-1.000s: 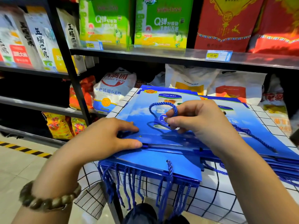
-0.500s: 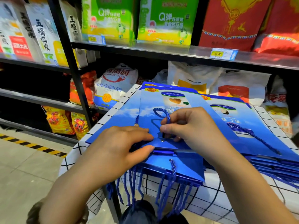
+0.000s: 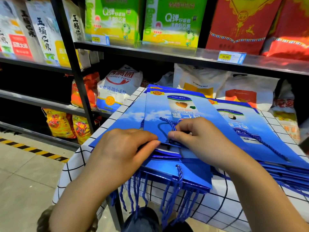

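Though blurry, fingers (image 3: 185, 125) seemingly on cord (image 3: 165, 121).

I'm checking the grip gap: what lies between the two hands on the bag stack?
Head view: between left hand and right hand lies only the near edge of the top blue paper bag, where its rope handle enters.

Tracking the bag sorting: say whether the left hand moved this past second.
Yes. Against the checked tablecloth, the left hand slid right along the top bag, toward the right hand pinching the cord.
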`<action>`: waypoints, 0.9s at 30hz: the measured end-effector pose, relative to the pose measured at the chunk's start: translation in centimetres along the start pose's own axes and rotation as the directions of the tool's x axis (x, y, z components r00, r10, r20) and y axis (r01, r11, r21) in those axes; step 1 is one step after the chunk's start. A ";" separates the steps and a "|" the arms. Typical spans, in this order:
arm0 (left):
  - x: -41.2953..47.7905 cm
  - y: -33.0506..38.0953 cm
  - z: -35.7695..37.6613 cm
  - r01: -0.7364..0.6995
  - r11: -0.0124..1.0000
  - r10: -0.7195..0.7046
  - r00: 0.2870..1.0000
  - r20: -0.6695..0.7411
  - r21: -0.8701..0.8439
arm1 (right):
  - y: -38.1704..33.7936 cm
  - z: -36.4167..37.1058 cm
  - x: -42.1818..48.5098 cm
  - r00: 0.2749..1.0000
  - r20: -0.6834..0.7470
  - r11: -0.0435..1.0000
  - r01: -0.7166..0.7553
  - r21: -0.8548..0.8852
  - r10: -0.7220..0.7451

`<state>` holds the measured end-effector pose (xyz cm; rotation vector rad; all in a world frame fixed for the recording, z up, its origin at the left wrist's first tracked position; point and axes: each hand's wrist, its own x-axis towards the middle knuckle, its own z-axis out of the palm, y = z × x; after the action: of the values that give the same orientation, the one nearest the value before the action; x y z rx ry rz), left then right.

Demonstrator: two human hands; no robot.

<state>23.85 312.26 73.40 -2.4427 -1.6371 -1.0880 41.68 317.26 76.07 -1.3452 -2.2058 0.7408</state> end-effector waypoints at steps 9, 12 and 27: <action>0.8 1.9 -0.1 0.114 0.992 -0.107 0.986 -0.125 0.056 | -0.6 -1.0 -0.4 0.962 0.246 0.970 0.161 -0.181 -0.114; 0.8 3.0 0.0 0.194 0.969 -0.171 0.974 -0.149 0.154 | -0.7 -1.1 -0.1 0.966 0.224 0.960 0.177 -0.215 -0.128; 0.3 1.9 2.4 0.067 0.975 -0.053 0.996 -0.070 0.212 | 0.2 -0.7 0.5 0.980 0.157 0.985 0.140 -0.104 -0.123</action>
<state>26.78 312.50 72.43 -2.2159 -1.7190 -0.9299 42.06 317.89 76.51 -1.2171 -2.4635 0.6956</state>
